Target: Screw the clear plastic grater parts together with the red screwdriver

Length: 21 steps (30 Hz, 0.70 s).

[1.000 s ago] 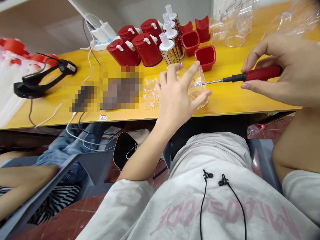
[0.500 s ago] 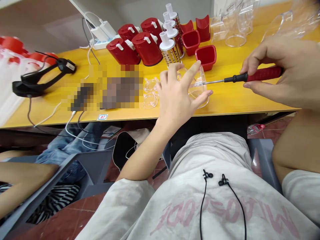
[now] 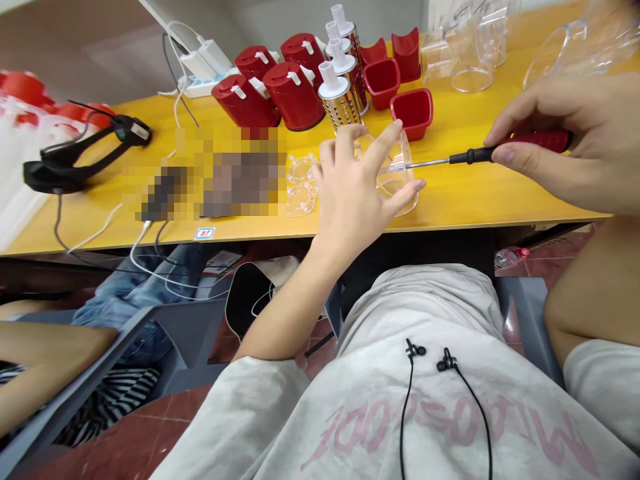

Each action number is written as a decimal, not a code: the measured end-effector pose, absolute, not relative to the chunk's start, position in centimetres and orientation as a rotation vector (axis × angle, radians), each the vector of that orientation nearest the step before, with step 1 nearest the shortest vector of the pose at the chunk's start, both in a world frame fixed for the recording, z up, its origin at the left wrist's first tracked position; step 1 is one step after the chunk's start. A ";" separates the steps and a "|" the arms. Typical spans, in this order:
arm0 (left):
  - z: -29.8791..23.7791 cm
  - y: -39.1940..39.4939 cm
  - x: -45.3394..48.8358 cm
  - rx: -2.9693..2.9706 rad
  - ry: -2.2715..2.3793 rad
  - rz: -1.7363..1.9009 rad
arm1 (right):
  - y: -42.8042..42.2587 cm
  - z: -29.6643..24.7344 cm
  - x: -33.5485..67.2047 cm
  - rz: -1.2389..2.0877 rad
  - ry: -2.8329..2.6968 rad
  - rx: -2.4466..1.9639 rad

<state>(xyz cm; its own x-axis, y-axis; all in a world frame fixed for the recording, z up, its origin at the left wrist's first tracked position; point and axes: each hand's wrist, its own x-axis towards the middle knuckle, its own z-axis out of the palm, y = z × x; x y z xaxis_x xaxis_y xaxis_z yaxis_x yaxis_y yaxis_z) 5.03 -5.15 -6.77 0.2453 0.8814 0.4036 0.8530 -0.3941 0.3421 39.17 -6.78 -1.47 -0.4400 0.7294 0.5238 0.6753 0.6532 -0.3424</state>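
Note:
My left hand [image 3: 357, 190] curls round a clear plastic housing [image 3: 399, 180] standing on the yellow table [image 3: 465, 193] near its front edge. My right hand [image 3: 575, 143] grips a screwdriver [image 3: 480, 155] with a red and black handle, held level. Its metal shaft points left and its tip meets the right side of the clear housing, just under my left forefinger.
Behind the housing stand several red cylinders [image 3: 294, 93], metal grater drums [image 3: 340, 100] and red square cups [image 3: 413, 110]. Clear plastic housings [image 3: 467, 47] sit at the back right. Clear small parts [image 3: 300, 187], a black headset [image 3: 75, 157] and cables lie to the left. Another person's arm [image 3: 45, 367] is at lower left.
My right hand has rolled its fingers over the screwdriver handle, covering more of the red grip. The left hand and the clear housing have hardly moved.

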 end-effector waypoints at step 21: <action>-6.9 -5.0 4.9 2.415 1.662 0.889 | -5.1 -1.0 38.5 0.500 -2.161 -1.086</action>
<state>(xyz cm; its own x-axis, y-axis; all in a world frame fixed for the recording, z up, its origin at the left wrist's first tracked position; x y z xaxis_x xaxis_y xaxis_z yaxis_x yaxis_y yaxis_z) 4.92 -5.03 -6.86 0.2441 0.8766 0.4146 0.8314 -0.4093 0.3758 38.54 -5.13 -1.01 -0.4380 0.8121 0.3856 0.5602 0.5820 -0.5894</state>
